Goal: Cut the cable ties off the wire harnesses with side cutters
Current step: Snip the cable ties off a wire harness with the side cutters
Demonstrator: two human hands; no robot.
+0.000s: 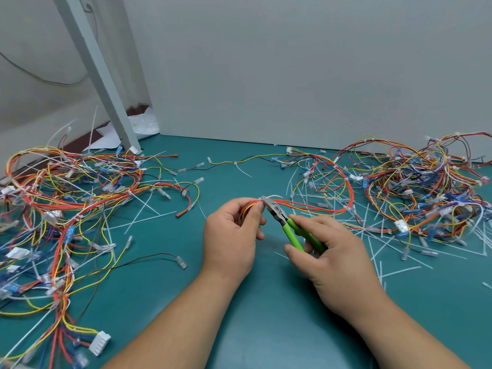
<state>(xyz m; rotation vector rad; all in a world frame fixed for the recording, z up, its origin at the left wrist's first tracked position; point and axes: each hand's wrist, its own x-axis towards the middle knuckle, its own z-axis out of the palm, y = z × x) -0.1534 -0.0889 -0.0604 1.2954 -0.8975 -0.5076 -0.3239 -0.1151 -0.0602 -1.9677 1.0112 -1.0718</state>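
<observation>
My left hand (pixel 231 235) pinches a bundle of red, orange and yellow wires, the wire harness (pixel 319 207), just above the middle of the green mat. Its wires loop off to the right. My right hand (pixel 330 257) grips the green handles of the side cutters (pixel 286 222). The metal jaws sit against a white cable tie (pixel 273 196) on the bundle, right beside my left thumb. Whether the jaws are closed on the tie I cannot tell.
A big tangle of harnesses (pixel 61 209) covers the left of the mat (pixel 239 328), another pile (pixel 426 187) fills the right. Loose white cut ties (pixel 383 251) lie scattered on the right and centre. A slanted grey post (pixel 106 83) stands at back left, a grey wall behind.
</observation>
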